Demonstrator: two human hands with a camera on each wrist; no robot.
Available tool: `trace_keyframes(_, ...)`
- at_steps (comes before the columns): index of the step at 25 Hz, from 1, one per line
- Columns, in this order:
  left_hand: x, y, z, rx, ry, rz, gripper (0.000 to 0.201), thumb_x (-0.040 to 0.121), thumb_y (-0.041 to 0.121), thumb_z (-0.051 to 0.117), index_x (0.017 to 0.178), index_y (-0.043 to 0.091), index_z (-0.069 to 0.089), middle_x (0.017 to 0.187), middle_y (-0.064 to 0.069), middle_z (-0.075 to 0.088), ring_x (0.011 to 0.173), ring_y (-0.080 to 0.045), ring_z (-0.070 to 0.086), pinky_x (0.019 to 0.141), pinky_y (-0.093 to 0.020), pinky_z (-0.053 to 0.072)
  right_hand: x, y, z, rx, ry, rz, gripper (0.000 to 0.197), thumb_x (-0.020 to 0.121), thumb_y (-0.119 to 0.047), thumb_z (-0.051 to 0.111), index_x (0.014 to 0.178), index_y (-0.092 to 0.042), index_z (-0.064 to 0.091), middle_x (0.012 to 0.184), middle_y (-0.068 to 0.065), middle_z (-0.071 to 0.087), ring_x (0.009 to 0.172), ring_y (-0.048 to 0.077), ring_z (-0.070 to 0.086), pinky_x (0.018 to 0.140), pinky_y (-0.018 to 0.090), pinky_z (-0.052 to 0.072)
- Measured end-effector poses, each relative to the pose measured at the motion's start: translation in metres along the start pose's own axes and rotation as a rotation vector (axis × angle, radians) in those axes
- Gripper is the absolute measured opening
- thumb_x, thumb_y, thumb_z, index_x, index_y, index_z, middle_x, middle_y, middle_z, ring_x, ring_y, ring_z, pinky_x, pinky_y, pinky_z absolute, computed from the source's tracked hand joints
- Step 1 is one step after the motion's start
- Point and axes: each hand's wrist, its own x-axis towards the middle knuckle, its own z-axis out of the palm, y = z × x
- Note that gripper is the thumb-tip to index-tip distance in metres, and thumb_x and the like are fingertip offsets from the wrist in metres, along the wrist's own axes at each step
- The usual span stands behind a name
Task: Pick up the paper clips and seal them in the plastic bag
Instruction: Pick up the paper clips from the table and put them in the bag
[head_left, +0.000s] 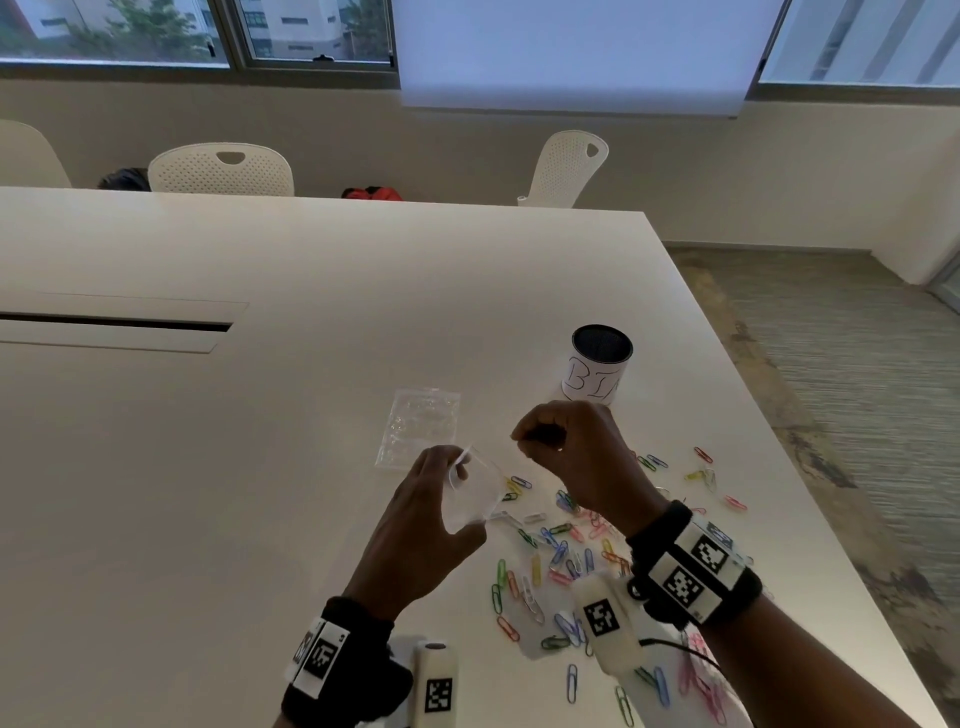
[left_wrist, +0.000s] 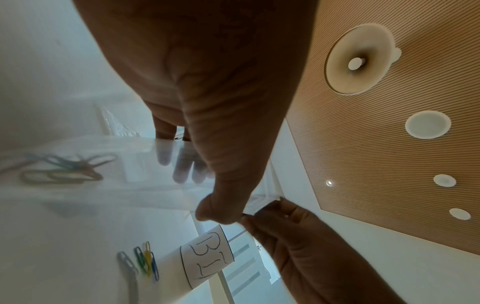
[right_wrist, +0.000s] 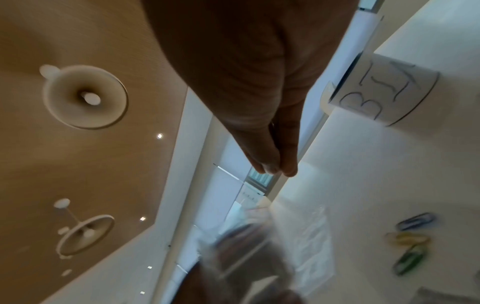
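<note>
My left hand (head_left: 457, 493) holds a small clear plastic bag (head_left: 480, 493) upright above the table, thumb in front and fingers behind it. In the left wrist view the fingers (left_wrist: 179, 170) show through the bag (left_wrist: 116, 185). My right hand (head_left: 524, 439) is curled just right of the bag's mouth, fingertips pinched together. In the left wrist view the right hand (left_wrist: 262, 211) seems to pinch a thin pale strip of the bag's lip. Several coloured paper clips (head_left: 561, 551) lie scattered on the white table (head_left: 260, 467) under and beside my right wrist.
A cup labelled "BIN" (head_left: 597, 369) stands behind my right hand. A flat pile of spare clear bags (head_left: 421, 431) lies behind the held bag. The table's right edge (head_left: 779, 441) is close to the clips. Chairs (head_left: 221, 169) stand at the far side.
</note>
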Motion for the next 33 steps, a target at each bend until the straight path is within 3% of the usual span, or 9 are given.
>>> trace_keyframes(2, -0.001, 0.000, -0.002, 0.001, 0.001, -0.009, 0.060, 0.079, 0.036, 0.082, 0.127, 0.028, 0.046, 0.116, 0.014, 0.053, 0.105, -0.007, 0.055, 0.083, -0.009, 0.040, 0.003, 0.020, 0.008, -0.100, -0.069, 0.035, 0.014, 0.090, -0.006, 0.075, 0.101, -0.013, 0.079, 0.097, 0.001, 0.079, 0.083, 0.004, 0.071, 0.080, 0.019, 0.060)
trace_keyframes(6, -0.006, -0.001, -0.005, -0.011, 0.017, -0.016, 0.059, 0.078, 0.036, 0.081, 0.126, 0.029, 0.046, 0.115, 0.014, 0.054, 0.106, -0.006, 0.056, 0.085, -0.011, 0.039, 0.006, 0.042, 0.025, -0.244, -0.292, 0.052, 0.026, 0.093, -0.019, 0.073, 0.119, -0.017, 0.073, 0.119, 0.004, 0.072, 0.100, 0.012, 0.067, 0.089, 0.035, 0.060)
trace_keyframes(9, -0.008, -0.003, -0.007, -0.004, 0.022, -0.023, 0.058, 0.078, 0.032, 0.081, 0.124, 0.029, 0.046, 0.114, 0.014, 0.053, 0.105, -0.006, 0.055, 0.085, -0.012, 0.039, 0.005, 0.043, 0.034, -0.307, -0.399, 0.072, 0.031, 0.095, -0.028, 0.070, 0.125, -0.020, 0.069, 0.133, 0.002, 0.063, 0.114, 0.017, 0.061, 0.096, 0.035, 0.055)
trace_keyframes(14, -0.006, -0.004, -0.005, 0.002, 0.019, -0.034, 0.061, 0.078, 0.030, 0.082, 0.126, 0.030, 0.044, 0.114, 0.014, 0.053, 0.105, -0.006, 0.056, 0.084, -0.011, 0.040, -0.004, 0.036, 0.051, -0.337, -0.467, 0.008, 0.030, 0.091, -0.039, 0.072, 0.115, -0.022, 0.070, 0.126, 0.000, 0.060, 0.108, 0.015, 0.056, 0.091, 0.033, 0.056)
trace_keyframes(20, -0.005, -0.003, -0.005, 0.014, 0.003, -0.042, 0.062, 0.079, 0.028, 0.082, 0.127, 0.029, 0.044, 0.116, 0.012, 0.054, 0.105, -0.007, 0.056, 0.083, -0.012, 0.040, -0.015, 0.036, 0.041, -0.363, -0.555, -0.057, 0.014, 0.097, -0.020, 0.065, 0.109, -0.017, 0.072, 0.120, 0.001, 0.065, 0.102, 0.014, 0.063, 0.090, 0.030, 0.059)
trace_keyframes(24, -0.005, -0.002, -0.005, 0.022, -0.001, -0.036, 0.064, 0.079, 0.027, 0.083, 0.129, 0.027, 0.044, 0.117, 0.011, 0.054, 0.106, -0.008, 0.056, 0.087, -0.016, 0.043, -0.024, 0.034, 0.023, -0.367, -0.606, -0.021, 0.030, 0.096, -0.032, 0.068, 0.124, -0.023, 0.066, 0.133, 0.000, 0.058, 0.111, 0.014, 0.062, 0.090, 0.024, 0.055)
trace_keyframes(27, -0.004, -0.001, -0.003, 0.025, -0.013, -0.038, 0.064, 0.079, 0.029, 0.083, 0.129, 0.027, 0.044, 0.117, 0.011, 0.053, 0.106, -0.008, 0.056, 0.086, -0.013, 0.040, -0.032, 0.035, 0.018, -0.449, -0.669, -0.022, 0.056, 0.085, -0.050, 0.074, 0.135, -0.034, 0.056, 0.140, -0.006, 0.049, 0.122, 0.014, 0.050, 0.096, 0.035, 0.054)
trace_keyframes(31, -0.003, -0.001, -0.002, 0.030, -0.025, -0.041, 0.064, 0.080, 0.029, 0.083, 0.131, 0.026, 0.043, 0.118, 0.011, 0.054, 0.107, -0.008, 0.056, 0.085, -0.009, 0.037, -0.040, 0.038, 0.019, -0.403, -0.625, -0.072, 0.038, 0.093, -0.035, 0.071, 0.129, -0.024, 0.063, 0.134, -0.001, 0.055, 0.116, 0.015, 0.055, 0.098, 0.037, 0.056)
trace_keyframes(33, -0.003, -0.001, -0.003, 0.030, -0.025, -0.038, 0.064, 0.080, 0.028, 0.082, 0.130, 0.026, 0.044, 0.118, 0.010, 0.054, 0.107, -0.009, 0.056, 0.084, -0.008, 0.036, -0.041, 0.037, 0.015, -0.375, -0.612, -0.058, 0.041, 0.094, -0.034, 0.070, 0.132, -0.023, 0.062, 0.136, 0.000, 0.055, 0.116, 0.015, 0.057, 0.098, 0.034, 0.056)
